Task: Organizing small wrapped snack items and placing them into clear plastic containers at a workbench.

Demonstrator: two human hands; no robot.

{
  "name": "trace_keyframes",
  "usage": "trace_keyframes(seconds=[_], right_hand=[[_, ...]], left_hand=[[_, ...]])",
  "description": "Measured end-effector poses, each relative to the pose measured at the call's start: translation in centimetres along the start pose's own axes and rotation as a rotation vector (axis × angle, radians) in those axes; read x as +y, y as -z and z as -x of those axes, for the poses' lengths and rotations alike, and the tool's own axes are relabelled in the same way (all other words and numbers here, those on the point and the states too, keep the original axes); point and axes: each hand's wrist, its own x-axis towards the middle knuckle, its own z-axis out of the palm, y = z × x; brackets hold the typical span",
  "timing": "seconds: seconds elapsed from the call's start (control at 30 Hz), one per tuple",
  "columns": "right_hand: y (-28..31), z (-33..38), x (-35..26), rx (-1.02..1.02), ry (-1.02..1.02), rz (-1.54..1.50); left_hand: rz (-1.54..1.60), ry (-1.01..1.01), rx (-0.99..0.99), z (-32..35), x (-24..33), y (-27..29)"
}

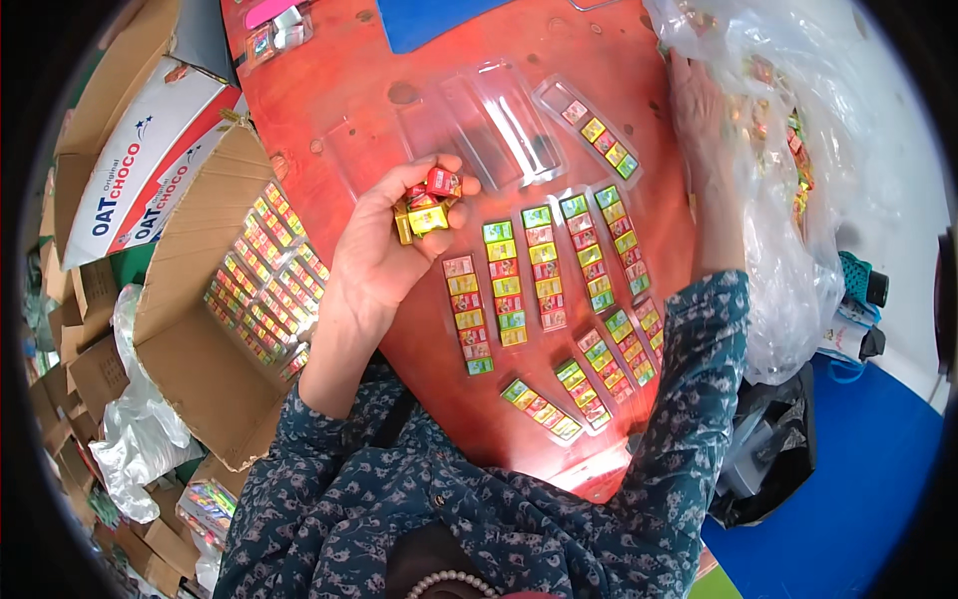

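My left hand (374, 250) is raised over the red table (344, 90), palm up, fingers curled round several small wrapped sweets (429, 212) in red and yellow. At the edge of a large clear plastic bag (783, 324) is my right hand (702, 135); its fingers are partly covered by the plastic and hard to make out. More shiny wrapped sweets (798, 165) lie inside that bag. Between my arms stand several narrow clear trays filled with rows of coloured sweets (506, 285). Farther off, a part-filled clear tray (551, 95) lies tilted beside clear trays without sweets (514, 110).
On the left, an open cardboard box (205, 319) holds many filled trays, with a printed carton (140, 165) behind it. A blue panel (439, 20) lies at the table's far side. A black bag (788, 439) with clear plastic sits at the lower right.
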Motion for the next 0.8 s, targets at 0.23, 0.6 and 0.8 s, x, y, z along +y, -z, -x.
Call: trace_keyframes(seconds=[0.23, 0.6, 0.8], right_hand=[[3.5, 0.5, -2.2, -0.135, -0.043, -0.247], [8.1, 3.8, -10.3, -0.194, -0.102, -0.526], [9.4, 6.2, -8.9, -0.145, -0.159, -0.431]], left_hand=[[-0.024, 0.013, -0.042, 0.5, -0.8, 0.4], [-0.077, 0.03, -0.08, 0.7, -0.9, 0.9], [-0.12, -0.028, -0.007, 1.0, 0.1, 0.3]])
